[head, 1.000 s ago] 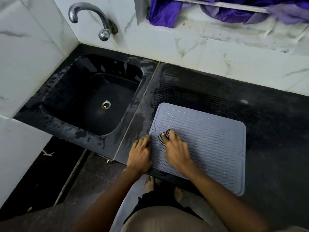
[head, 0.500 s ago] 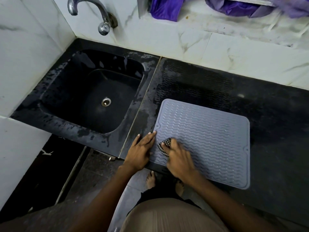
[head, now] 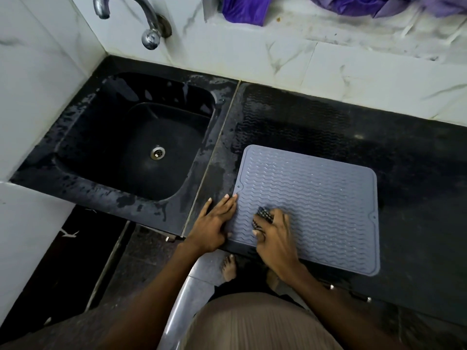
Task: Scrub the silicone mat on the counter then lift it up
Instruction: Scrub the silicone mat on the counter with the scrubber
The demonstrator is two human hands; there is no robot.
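1. Since the earlier frame, right hand is sitting further right on the silicone mat, off its left edge; left hand is staying at that edge
2. Right hand is curling closed around a dark checkered scrubber, pressing it onto the mat's near-left area
3. Left hand is lying open and flat, fingertips touching the mat's left border
4. Mat is lying flat on the black counter, its near edge by the counter's front
5. Wavy wet imprint is showing on the counter behind the mat
6. Black sink is sitting left of the counter, with a metal tap above on the wall
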